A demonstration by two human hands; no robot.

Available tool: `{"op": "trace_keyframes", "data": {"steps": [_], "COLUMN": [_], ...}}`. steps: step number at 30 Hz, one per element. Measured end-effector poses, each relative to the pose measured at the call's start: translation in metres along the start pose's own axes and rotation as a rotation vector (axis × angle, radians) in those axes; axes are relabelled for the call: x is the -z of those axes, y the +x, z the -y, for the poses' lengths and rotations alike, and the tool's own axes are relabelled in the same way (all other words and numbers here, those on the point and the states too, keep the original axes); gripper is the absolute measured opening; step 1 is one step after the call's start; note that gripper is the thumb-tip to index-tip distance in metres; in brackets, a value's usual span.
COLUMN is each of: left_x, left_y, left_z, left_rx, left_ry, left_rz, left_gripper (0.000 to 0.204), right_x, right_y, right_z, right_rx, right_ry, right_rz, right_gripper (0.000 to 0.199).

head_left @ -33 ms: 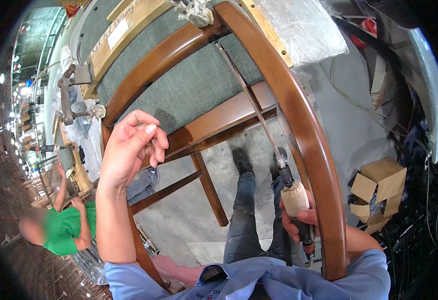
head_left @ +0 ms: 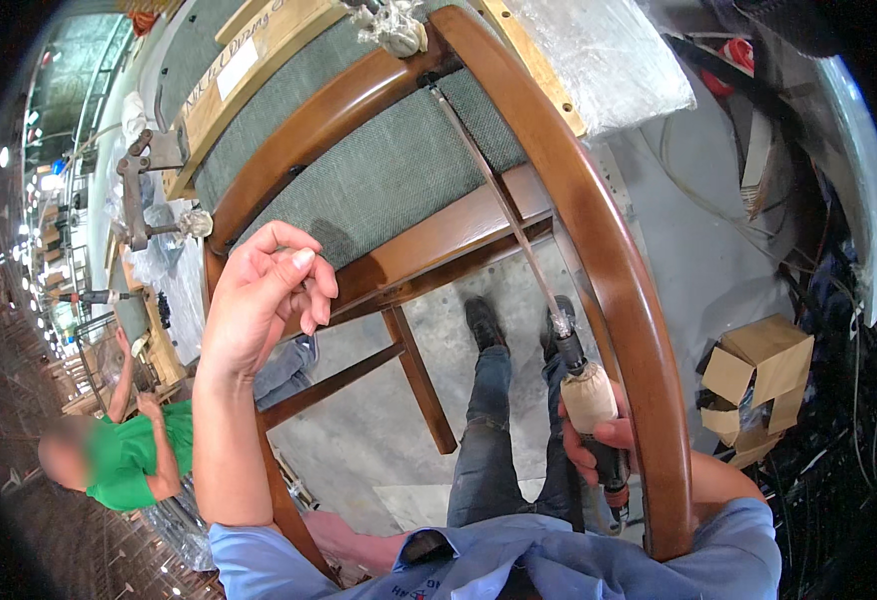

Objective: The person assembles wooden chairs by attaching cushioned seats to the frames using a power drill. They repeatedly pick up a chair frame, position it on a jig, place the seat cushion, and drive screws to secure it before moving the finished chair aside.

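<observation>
My right hand (head_left: 609, 436), partly hidden behind the chair's curved wooden rail, is wrapped round a power screwdriver (head_left: 591, 398) with pale wrapping on its body. Its long thin bit (head_left: 499, 195) reaches up and left to the frame corner, where the tip meets a dark spot. My left hand (head_left: 277, 278) hovers before the seat, fingers curled and thumb pressed in; anything inside is too small to make out. The brown wooden chair (head_left: 619, 260) lies tipped, with a grey-green fabric seat (head_left: 389, 180) inside its frame.
A metal clamp (head_left: 144, 190) with a wrapped tip presses near the frame's left side; another wrapped clamp end (head_left: 399, 35) is at the top. An open cardboard box (head_left: 759, 375) sits on the floor at right. A co-worker in green (head_left: 139, 460) is at left.
My hands, the power screwdriver and the chair stay in place. The co-worker's near arm has shifted slightly.
</observation>
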State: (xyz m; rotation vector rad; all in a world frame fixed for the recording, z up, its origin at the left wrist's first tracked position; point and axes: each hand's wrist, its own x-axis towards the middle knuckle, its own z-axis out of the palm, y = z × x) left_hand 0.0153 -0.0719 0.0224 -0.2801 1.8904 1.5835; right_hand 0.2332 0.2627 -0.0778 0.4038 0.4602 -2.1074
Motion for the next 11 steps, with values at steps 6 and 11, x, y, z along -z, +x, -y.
{"op": "trace_keyframes", "data": {"steps": [6, 11], "left_x": [0.0038, 0.0058], "left_y": [0.0032, 0.0031], "left_z": [-0.0021, 0.0008], "left_rx": [-0.002, 0.023], "left_ry": [-0.015, -0.014], "left_rz": [0.040, 0.045], "left_gripper": [0.009, 0.009], "right_x": [-0.0016, 0.0001], "right_y": [0.0056, 0.0096], "right_z": [-0.0029, -0.0036], "right_rx": [0.042, 0.047], "right_ry": [-0.009, -0.015], "right_rz": [-0.009, -0.018], "right_gripper": [0.059, 0.062]}}
